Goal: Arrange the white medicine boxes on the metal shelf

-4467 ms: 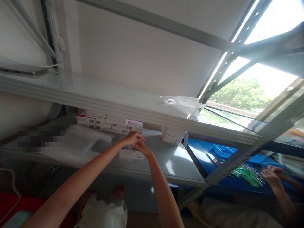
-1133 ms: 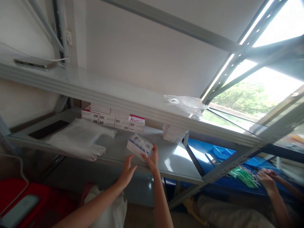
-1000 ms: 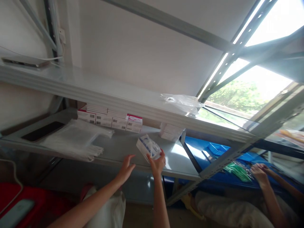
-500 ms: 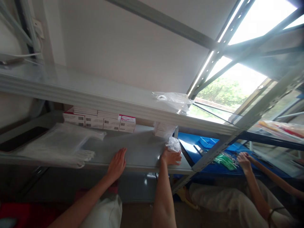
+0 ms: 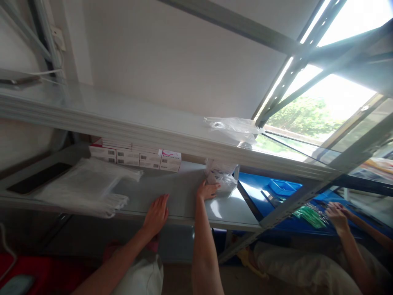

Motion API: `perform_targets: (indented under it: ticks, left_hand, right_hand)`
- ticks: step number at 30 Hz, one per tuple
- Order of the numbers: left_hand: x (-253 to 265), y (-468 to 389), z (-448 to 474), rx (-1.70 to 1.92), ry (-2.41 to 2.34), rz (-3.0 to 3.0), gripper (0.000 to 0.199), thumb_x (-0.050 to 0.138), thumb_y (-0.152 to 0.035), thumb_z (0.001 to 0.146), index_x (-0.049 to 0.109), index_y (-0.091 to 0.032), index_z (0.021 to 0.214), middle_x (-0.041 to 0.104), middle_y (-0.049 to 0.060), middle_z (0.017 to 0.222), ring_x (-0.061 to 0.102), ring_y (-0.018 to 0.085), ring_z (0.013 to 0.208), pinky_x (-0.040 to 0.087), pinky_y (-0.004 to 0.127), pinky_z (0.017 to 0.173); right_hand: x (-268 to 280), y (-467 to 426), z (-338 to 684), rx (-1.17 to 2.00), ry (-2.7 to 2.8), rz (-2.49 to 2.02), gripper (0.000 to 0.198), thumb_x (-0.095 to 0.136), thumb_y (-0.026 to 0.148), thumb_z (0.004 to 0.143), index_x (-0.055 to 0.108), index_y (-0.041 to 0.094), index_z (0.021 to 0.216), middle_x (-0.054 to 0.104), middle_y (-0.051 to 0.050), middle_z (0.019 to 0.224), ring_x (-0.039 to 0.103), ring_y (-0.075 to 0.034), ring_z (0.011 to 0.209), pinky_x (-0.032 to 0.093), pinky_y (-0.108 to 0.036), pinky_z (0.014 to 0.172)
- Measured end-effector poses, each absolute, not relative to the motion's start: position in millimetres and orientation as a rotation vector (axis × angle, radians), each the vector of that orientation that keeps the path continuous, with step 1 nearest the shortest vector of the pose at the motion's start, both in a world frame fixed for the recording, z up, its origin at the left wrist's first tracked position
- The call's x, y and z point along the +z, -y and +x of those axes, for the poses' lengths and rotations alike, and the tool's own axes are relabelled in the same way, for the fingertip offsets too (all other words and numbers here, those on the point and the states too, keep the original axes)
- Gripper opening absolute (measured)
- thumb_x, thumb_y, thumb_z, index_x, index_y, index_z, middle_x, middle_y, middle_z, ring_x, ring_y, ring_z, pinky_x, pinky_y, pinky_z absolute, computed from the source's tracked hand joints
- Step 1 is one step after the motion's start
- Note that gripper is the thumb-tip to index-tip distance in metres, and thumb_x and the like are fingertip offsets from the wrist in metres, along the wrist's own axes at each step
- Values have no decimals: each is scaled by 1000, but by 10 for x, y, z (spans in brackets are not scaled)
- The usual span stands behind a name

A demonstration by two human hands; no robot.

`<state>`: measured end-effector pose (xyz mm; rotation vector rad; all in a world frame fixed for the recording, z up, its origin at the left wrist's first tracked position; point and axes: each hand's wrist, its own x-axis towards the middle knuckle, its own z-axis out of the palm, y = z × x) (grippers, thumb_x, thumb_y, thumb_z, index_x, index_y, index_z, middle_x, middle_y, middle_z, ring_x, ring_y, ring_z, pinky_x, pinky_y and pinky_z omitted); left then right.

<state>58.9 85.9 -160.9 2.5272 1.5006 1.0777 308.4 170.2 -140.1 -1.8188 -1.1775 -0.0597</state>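
Observation:
My left hand (image 5: 156, 214) lies flat at the front edge of the grey shelf (image 5: 181, 192), fingers stretched out and holding nothing. Farther right, my right hand (image 5: 207, 191) is at the near left side of a crinkled clear plastic packet (image 5: 226, 181). Its fingers point right, stretched out against the plastic, not wrapped round it. Behind this packet stands another clear-wrapped packet (image 5: 216, 166), partly hidden under the upper shelf. A row of white and pink boxes (image 5: 150, 159) stands at the back of the same shelf.
Clear plastic bags (image 5: 89, 188) and a dark flat object (image 5: 38, 178) lie on the left. The upper shelf (image 5: 138, 110) bears a clear bag (image 5: 233, 127). Beyond the metal post (image 5: 294, 196), another person's hands (image 5: 337, 215) are near green packets (image 5: 311, 216) and a blue tray (image 5: 284, 187).
My right hand has moved left and a little farther in, and the crinkled packet now sits against the packet behind. My left hand stays flat on the shelf edge. The view has shifted slightly.

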Motion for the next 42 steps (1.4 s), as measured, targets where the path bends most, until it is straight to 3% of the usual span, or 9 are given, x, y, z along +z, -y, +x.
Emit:
perform_targets:
  ticks: [6,15,21,25,27,32,37,42]
  left_hand:
    - [-1605,-860,584,1011,-1492,2523,48,39,-14,87,42,-15,134,54,12,130,49,25,119,39,43,102]
    - [-1586,-843,561,975,-1476,2555,43,39,-14,88,45,-15,131,53,11,131,47,24,122,37,41,105]
    - [-1569,-837,553,930,-1494,2594,40,41,-13,88,46,-14,128,52,12,131,46,23,122,37,41,105]
    - [-1590,-848,557,931,-1493,2607,40,42,-12,88,46,-14,128,52,12,131,46,23,122,37,41,105]
    - [-1601,-850,561,931,-1501,2604,41,42,-12,87,46,-14,128,52,11,131,46,23,122,37,41,105]
    - [-1609,-840,573,905,-1525,2603,40,42,-12,87,47,-14,127,51,11,133,45,24,123,37,41,106]
    - [-1589,-825,575,890,-1531,2593,40,43,-13,88,48,-14,127,50,12,134,45,25,123,38,42,105]
    - [-1572,-803,586,933,-1489,2509,39,45,-11,86,48,-15,124,51,12,132,46,25,123,38,44,105]
  right_hand:
    - [-1514,-2013,3011,-55,710,-2015,73,39,35,84,19,5,148,21,-30,149,27,-37,136,20,-62,103]
    - [-1573,-1968,3013,-113,783,-2148,79,41,32,81,13,0,148,21,-29,150,26,-32,138,25,-54,107]
    - [-1536,-1920,2975,-140,764,-2109,77,42,29,79,19,-1,146,23,-28,149,31,-35,135,28,-52,106]
    - [-1547,-1833,2950,-290,775,-1951,72,42,26,79,26,-5,141,24,-34,145,24,-40,136,29,-53,104]
    - [-1548,-1784,2934,-376,812,-1882,66,40,26,80,31,-2,139,28,-31,144,24,-38,137,28,-52,105]
    - [-1547,-1699,2842,-311,1170,-1756,54,41,26,79,46,6,129,49,-22,130,43,-33,124,34,-47,103]
    - [-1623,-1548,2629,-97,1884,-1562,47,37,27,87,50,12,129,51,-14,135,42,-25,129,34,-43,107]
    - [-1649,-1390,2524,48,2079,-1633,45,34,31,92,55,17,130,50,-9,138,43,-21,130,28,-42,112]
